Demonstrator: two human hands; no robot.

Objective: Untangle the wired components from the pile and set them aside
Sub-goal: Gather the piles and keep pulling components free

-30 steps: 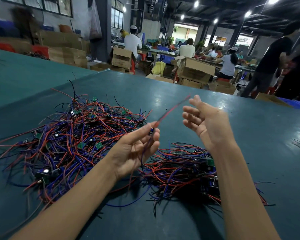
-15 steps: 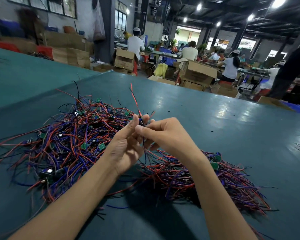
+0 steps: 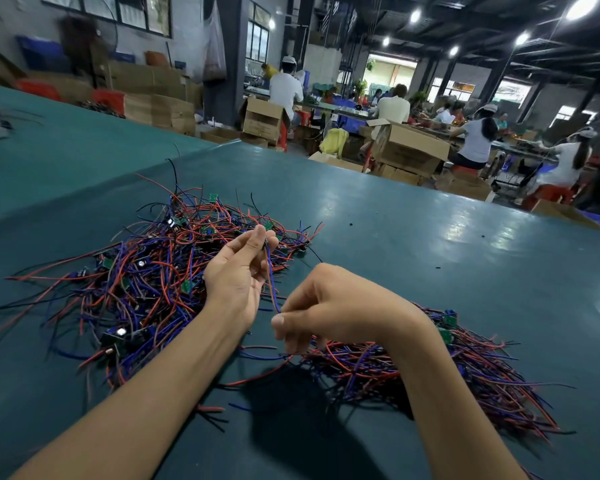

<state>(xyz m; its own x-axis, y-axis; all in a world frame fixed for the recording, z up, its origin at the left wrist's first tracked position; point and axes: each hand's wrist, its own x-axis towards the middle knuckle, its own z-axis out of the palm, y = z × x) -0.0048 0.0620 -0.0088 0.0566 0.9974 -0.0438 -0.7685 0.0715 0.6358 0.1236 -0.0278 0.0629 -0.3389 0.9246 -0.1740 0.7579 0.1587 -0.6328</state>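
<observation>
A tangled pile point(image 3: 146, 275) of red, blue and black wires with small green boards lies on the left of the teal table point(image 3: 413, 244). A neater heap point(image 3: 465, 368) of the same wired components lies at the right. My left hand point(image 3: 238, 275) is raised over the pile's right edge and pinches the small dark end of one wired component point(image 3: 270, 271) between thumb and fingertips. Its wires hang down to my right hand point(image 3: 329, 306), which pinches them lower down, above the near edge of the right heap.
A few loose wire offcuts point(image 3: 208, 410) lie near my left forearm. Small black specks point(image 3: 350, 224) dot the table farther out. Beyond the far table edge stand cardboard boxes point(image 3: 409, 147) and several seated people at work benches.
My hands met at the component half a second ago. Since then my right hand has slid down along its wires toward me, while my left hand keeps holding the top end.
</observation>
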